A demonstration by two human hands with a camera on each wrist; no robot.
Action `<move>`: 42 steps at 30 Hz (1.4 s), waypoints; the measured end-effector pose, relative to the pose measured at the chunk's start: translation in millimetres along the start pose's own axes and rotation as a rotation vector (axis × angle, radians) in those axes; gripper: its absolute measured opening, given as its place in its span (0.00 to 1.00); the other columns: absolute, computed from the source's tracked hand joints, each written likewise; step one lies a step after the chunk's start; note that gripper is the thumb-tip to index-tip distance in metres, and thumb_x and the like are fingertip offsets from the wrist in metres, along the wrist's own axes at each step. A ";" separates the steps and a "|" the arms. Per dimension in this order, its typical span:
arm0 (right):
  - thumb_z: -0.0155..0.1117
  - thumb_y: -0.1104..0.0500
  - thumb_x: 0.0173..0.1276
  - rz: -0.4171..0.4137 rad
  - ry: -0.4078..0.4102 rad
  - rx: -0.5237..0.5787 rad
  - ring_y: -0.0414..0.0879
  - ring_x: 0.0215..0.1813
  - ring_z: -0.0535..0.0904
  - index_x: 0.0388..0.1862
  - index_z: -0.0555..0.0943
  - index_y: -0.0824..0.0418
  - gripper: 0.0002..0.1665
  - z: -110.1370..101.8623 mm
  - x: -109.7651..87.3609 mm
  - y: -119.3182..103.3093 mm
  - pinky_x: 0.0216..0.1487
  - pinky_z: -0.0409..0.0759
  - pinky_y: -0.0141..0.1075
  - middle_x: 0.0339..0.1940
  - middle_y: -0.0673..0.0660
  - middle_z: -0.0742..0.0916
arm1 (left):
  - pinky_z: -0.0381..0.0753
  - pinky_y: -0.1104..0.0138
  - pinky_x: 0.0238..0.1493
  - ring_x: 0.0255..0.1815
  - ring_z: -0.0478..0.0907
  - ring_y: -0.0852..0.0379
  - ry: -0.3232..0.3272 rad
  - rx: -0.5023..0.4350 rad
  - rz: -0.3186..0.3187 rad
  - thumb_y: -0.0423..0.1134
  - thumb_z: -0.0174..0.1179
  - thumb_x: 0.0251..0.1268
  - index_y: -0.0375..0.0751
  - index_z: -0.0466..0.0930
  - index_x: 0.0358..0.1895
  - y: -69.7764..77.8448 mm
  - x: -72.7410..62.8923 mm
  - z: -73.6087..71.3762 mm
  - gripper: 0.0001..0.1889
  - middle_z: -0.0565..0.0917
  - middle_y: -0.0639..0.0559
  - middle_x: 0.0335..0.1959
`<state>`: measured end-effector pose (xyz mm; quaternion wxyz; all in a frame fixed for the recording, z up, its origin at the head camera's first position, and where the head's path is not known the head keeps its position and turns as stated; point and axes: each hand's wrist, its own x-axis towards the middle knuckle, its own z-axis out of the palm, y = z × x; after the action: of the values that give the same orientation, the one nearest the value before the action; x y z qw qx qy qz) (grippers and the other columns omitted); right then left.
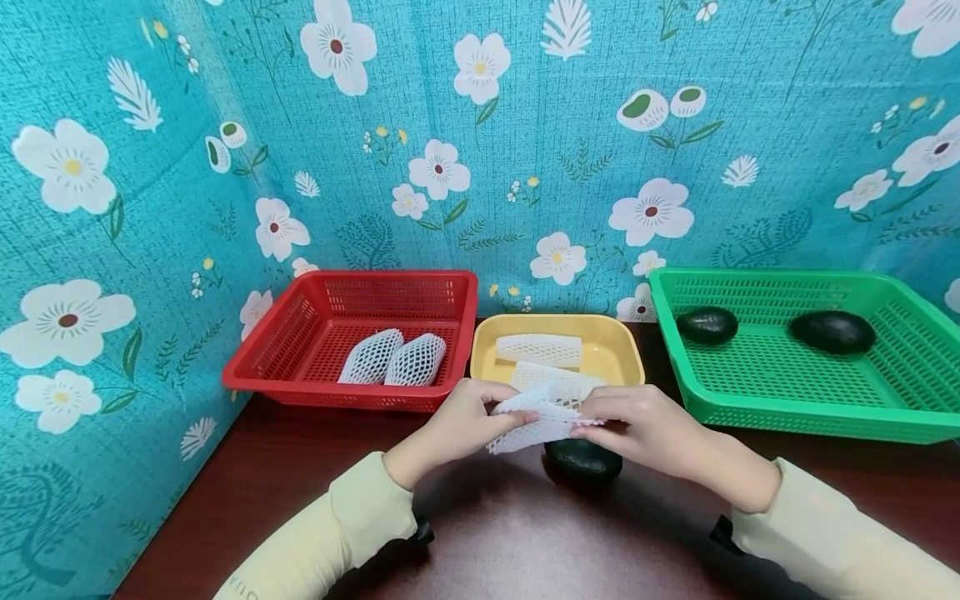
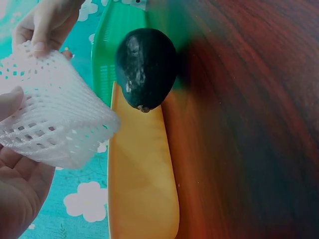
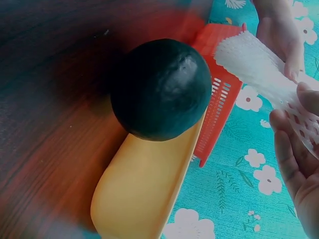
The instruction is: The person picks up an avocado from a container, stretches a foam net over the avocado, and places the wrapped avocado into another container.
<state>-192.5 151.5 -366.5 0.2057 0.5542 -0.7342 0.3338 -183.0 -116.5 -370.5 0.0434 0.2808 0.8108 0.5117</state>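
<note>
"What surrounds you?"
"A turquoise backdrop [image 1: 540,125] rises before me and turns a corner to my left, printed with white flowers [image 1: 651,212], their centers dark red or yellow."
"And between the blooms?"
"Pale feathery leaves [image 1: 567,29], green leaves [image 1: 455,210] and dusky blue trees [image 1: 371,242] fill out the pattern in front of me."
"What about furniture?"
"I am at a dark reddish-brown table [image 1: 652,550], its streaked grain [image 2: 239,74] visible in the left wrist view."
"The light?"
"A soft, pale sheen [image 1: 525,525] brightens the middle of the tabletop on my side."
</note>
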 end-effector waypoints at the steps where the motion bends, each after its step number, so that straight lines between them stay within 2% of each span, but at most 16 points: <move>1: 0.62 0.47 0.77 0.004 -0.008 0.013 0.34 0.31 0.77 0.35 0.85 0.54 0.14 -0.2 -1.0 0.1 0.31 0.76 0.21 0.32 0.44 0.86 | 0.80 0.69 0.28 0.30 0.80 0.62 -0.001 -0.003 0.000 0.40 0.70 0.66 0.39 0.91 0.42 0.1 -0.1 -0.3 0.08 0.90 0.55 0.35; 7: 0.61 0.46 0.77 0.015 -0.014 0.010 0.33 0.31 0.77 0.35 0.86 0.53 0.16 -1.4 -0.8 -0.4 0.32 0.76 0.21 0.33 0.42 0.85 | 0.82 0.69 0.30 0.30 0.80 0.63 -0.018 -0.032 -0.001 0.39 0.71 0.65 0.38 0.91 0.42 -0.1 0.0 0.9 0.08 0.90 0.54 0.34; 10: 0.60 0.45 0.77 0.010 0.005 0.009 0.34 0.32 0.78 0.37 0.87 0.55 0.18 -3.0 2.2 -0.6 0.32 0.76 0.22 0.35 0.44 0.87 | 0.85 0.66 0.35 0.32 0.83 0.63 -0.049 -0.046 0.017 0.38 0.72 0.64 0.38 0.90 0.46 0.9 1.1 1.2 0.10 0.89 0.54 0.36; 13: 0.60 0.45 0.77 -0.003 0.023 0.020 0.37 0.35 0.81 0.40 0.89 0.57 0.19 -4.4 5.4 -1.0 0.35 0.78 0.22 0.37 0.46 0.89 | 0.85 0.65 0.43 0.39 0.83 0.63 -0.101 -0.043 0.048 0.39 0.74 0.62 0.41 0.86 0.57 2.7 2.9 1.9 0.20 0.88 0.56 0.44; 16: 0.59 0.47 0.78 -0.056 0.040 0.011 0.42 0.39 0.85 0.41 0.89 0.59 0.19 -4.3 8.6 -1.6 0.43 0.81 0.25 0.40 0.50 0.89 | 0.83 0.65 0.51 0.50 0.80 0.63 -0.163 -0.047 0.051 0.40 0.76 0.59 0.47 0.77 0.68 4.4 3.1 3.3 0.32 0.84 0.60 0.54; 18: 0.57 0.47 0.79 -0.084 0.039 0.002 0.44 0.42 0.85 0.42 0.88 0.60 0.20 -4.1 10.1 -2.0 0.48 0.82 0.26 0.42 0.51 0.89 | 0.81 0.65 0.53 0.53 0.78 0.62 -0.192 -0.052 0.043 0.41 0.77 0.57 0.51 0.72 0.72 4.9 2.5 4.3 0.38 0.81 0.62 0.57; 21: 0.55 0.48 0.81 -0.121 0.035 -0.020 0.45 0.43 0.85 0.42 0.88 0.60 0.21 -3.8 11.7 -2.5 0.51 0.81 0.27 0.43 0.51 0.89 | 0.80 0.65 0.54 0.55 0.76 0.61 -0.217 -0.055 0.035 0.41 0.79 0.55 0.54 0.69 0.73 4.9 1.4 5.7 0.41 0.79 0.62 0.58; 31: 0.55 0.48 0.80 -0.133 0.004 -0.054 0.48 0.45 0.85 0.46 0.87 0.61 0.20 -8.4 11.7 -4.3 0.52 0.81 0.28 0.46 0.55 0.88 | 0.81 0.65 0.51 0.54 0.77 0.61 -0.194 -0.019 0.033 0.41 0.78 0.56 0.53 0.72 0.70 4.3 0.7 0.8 0.37 0.80 0.61 0.57; 35: 0.54 0.46 0.81 -0.078 -0.022 -0.050 0.47 0.50 0.84 0.51 0.86 0.59 0.21 -13.0 10.8 -4.8 0.53 0.80 0.26 0.53 0.54 0.87 | 0.83 0.64 0.50 0.53 0.77 0.61 -0.186 0.000 0.017 0.42 0.77 0.57 0.52 0.72 0.70 6.1 -1.4 -3.7 0.37 0.80 0.60 0.57; 42: 0.56 0.46 0.80 -0.001 -0.048 -0.050 0.47 0.54 0.83 0.63 0.82 0.58 0.24 -22.9 8.9 -9.4 0.46 0.79 0.24 0.59 0.56 0.85 | 0.81 0.65 0.53 0.54 0.78 0.63 -0.171 0.073 0.016 0.45 0.76 0.57 0.52 0.73 0.71 3.5 -6.7 -11.7 0.37 0.81 0.64 0.59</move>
<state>-187.8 160.5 -342.1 0.2018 0.5573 -0.7467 0.3018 -180.1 -128.1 -363.4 0.0983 0.3314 0.8200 0.4563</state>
